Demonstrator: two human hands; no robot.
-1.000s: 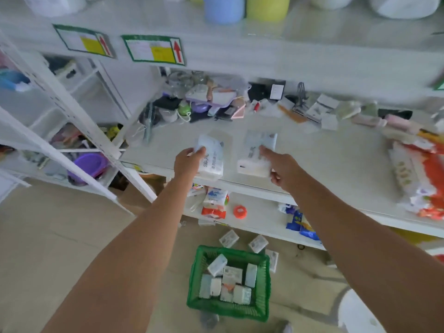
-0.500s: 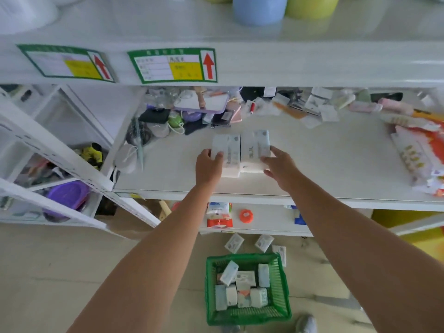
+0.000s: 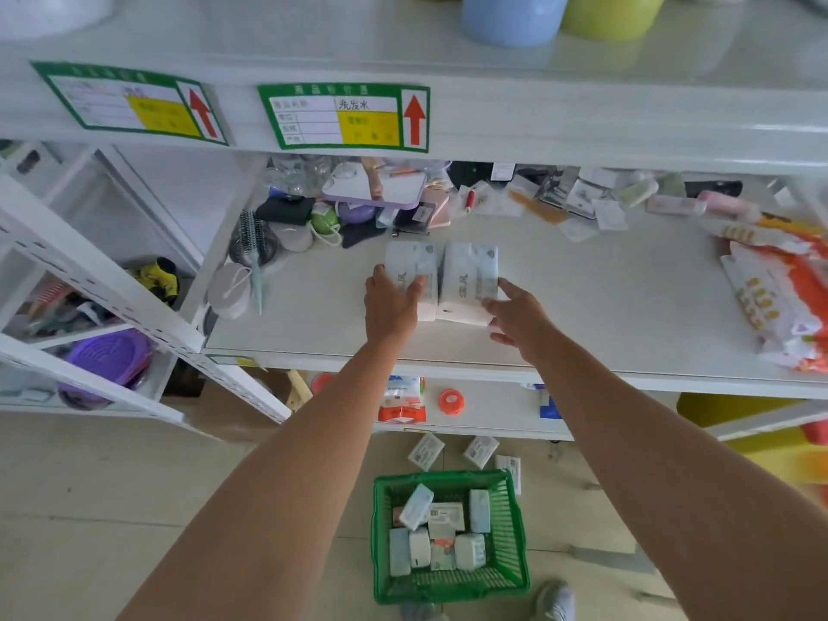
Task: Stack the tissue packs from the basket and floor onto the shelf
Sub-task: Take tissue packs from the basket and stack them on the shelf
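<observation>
Two pale blue-and-white tissue packs lie side by side on the white shelf (image 3: 582, 307). My left hand (image 3: 390, 302) rests over the near end of the left tissue pack (image 3: 414, 262) and grips it. My right hand (image 3: 515, 316) holds the near right corner of the right tissue pack (image 3: 470, 271). Below on the floor stands a green basket (image 3: 511, 571) with several tissue packs (image 3: 437, 526) inside. Three loose tissue packs (image 3: 479, 450) lie on the floor just behind the basket.
Clutter lines the back of the shelf: a hairbrush (image 3: 253, 244), a purple-rimmed mirror (image 3: 376, 188), small packets. Orange-and-white packages (image 3: 779, 298) fill the right end. Blue (image 3: 511, 15) and green (image 3: 614, 11) containers stand on the upper shelf. My shoe (image 3: 555, 600) is beside the basket.
Both hands carried the two packs forward from the shelf's front edge onto the shelf and set them down side by side, touching. The view has closed in on the shelf.
</observation>
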